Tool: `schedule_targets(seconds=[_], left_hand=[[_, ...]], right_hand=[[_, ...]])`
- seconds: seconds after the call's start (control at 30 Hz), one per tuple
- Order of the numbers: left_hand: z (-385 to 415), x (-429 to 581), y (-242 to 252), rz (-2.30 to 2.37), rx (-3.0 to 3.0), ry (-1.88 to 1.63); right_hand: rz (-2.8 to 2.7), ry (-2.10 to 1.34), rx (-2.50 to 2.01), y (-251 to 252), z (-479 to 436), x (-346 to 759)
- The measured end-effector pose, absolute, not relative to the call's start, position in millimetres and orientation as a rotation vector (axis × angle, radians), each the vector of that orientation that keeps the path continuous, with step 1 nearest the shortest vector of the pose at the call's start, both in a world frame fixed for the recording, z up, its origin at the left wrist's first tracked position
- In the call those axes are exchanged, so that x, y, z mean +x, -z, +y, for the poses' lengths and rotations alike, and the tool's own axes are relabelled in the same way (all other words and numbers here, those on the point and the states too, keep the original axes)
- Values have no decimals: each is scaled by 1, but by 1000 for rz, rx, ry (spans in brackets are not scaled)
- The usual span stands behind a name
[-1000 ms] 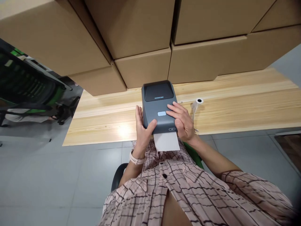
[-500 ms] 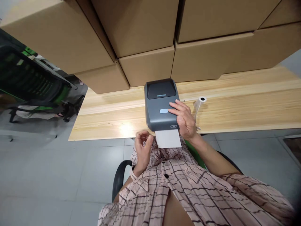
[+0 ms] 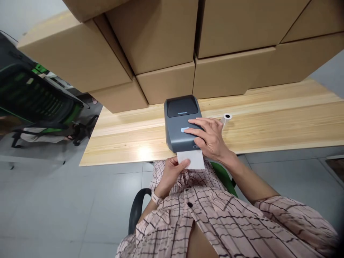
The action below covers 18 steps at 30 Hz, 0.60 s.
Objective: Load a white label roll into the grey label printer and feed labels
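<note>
A dark grey label printer (image 3: pixel 176 138) stands at the front edge of the wooden table. From its front slot a blank white label (image 3: pixel 196 159) sticks out over the edge. My left hand (image 3: pixel 172 170) pinches the left side of that label, thumb on top and the fingers underneath. Over the printer's top lies my right hand (image 3: pixel 211 138), its fingers spread. One fingertip touches the light blue button (image 3: pixel 185 129). A small white paper roll (image 3: pixel 227 117) is just beyond my right hand, which partly hides it.
Large cardboard boxes (image 3: pixel 166 84) are stacked along the back of the table (image 3: pixel 282 125). At the left is a black and green mesh chair (image 3: pixel 34 96), with part of a person near it. A black armrest (image 3: pixel 137 208) is beside my left arm.
My left hand has moved right and taken hold of the label. My right hand has slid left over the printer, a fingertip now on the button. The view has shifted slightly.
</note>
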<state>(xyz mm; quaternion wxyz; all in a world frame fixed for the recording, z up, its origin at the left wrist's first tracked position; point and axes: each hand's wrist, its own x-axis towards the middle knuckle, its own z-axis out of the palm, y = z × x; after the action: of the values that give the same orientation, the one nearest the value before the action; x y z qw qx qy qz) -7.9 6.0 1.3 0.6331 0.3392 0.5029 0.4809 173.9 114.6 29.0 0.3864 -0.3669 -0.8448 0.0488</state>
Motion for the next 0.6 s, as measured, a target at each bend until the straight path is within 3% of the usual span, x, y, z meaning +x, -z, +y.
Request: schedule_targets(seconds=[0.1,0.33,0.6], left_hand=[[5,-19,-2,1259,900,-1133],[22,-42,-14,1559,1048,-1685],[50,-45,-14,1408,1250,-1572]], right_hand=[[-2223,-162,-996,-42,115,172],[-2134,-353,-906,-38,118,177],[-1742,-831,-840,-13,110,202]])
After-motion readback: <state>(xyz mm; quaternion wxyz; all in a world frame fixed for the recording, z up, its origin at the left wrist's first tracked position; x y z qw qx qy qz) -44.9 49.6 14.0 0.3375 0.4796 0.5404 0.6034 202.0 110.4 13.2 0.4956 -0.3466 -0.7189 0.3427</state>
